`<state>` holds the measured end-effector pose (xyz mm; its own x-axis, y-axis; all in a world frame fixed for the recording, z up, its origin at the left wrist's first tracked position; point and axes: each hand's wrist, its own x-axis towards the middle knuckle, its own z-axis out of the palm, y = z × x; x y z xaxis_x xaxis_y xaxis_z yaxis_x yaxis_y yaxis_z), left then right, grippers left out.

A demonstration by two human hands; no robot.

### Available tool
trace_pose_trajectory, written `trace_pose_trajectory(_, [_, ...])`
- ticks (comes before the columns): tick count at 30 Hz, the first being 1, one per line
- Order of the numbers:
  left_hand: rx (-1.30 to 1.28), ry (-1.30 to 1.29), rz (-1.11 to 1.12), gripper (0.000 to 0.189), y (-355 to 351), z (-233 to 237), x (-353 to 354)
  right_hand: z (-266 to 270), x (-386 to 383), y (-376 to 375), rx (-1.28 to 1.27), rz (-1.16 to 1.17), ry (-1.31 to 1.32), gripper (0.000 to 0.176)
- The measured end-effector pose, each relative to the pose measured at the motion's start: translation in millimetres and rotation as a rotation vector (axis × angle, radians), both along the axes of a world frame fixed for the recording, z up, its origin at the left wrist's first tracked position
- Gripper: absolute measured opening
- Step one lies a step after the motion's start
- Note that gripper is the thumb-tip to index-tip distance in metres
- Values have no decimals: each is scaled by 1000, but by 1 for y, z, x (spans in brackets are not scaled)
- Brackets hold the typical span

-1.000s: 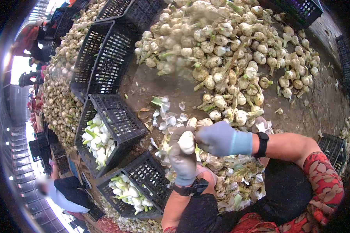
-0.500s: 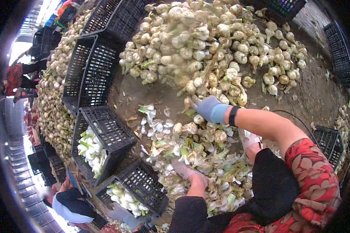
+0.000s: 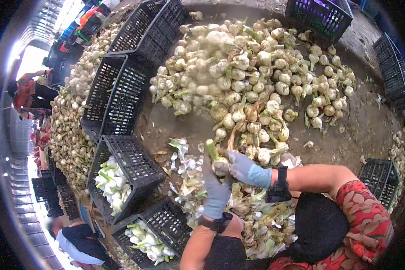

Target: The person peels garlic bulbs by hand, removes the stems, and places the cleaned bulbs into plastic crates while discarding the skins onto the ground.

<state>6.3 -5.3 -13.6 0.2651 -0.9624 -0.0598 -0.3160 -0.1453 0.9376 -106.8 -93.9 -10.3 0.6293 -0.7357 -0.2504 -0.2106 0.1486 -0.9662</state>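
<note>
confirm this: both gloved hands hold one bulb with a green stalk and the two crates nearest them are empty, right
Not quite. In the head view the left hand and right hand do hold one bulb with a green stalk, but the two nearest crates are not empty: both hold peeled white bulbs.

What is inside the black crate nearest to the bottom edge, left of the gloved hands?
Peeled white garlic bulbs with green stalks lie heaped in the crate. The heap covers the crate floor and any bulbs lying deeper, so these cannot be seen.
</note>
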Motion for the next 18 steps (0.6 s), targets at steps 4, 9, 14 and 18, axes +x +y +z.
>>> trace_pose_trajectory(4, [-38, -244, 22, 78, 3, 17, 2, 7, -15, -17, 147, 344, 31, 46])
trace_pose_trajectory(9, [-12, -233, -41, 71, 15, 23, 2, -21, -34, -37, -119, 528, -235, 35])
trace_pose_trajectory(14, [-9, -65, -52, 70, 10, 26, -8, 0, -52, -49, 40, 562, -266, 36])
trace_pose_trajectory(18, [22, -56, -108, 71, 10, 27, -8, 11, -63, -49, 442, 551, -183, 35])
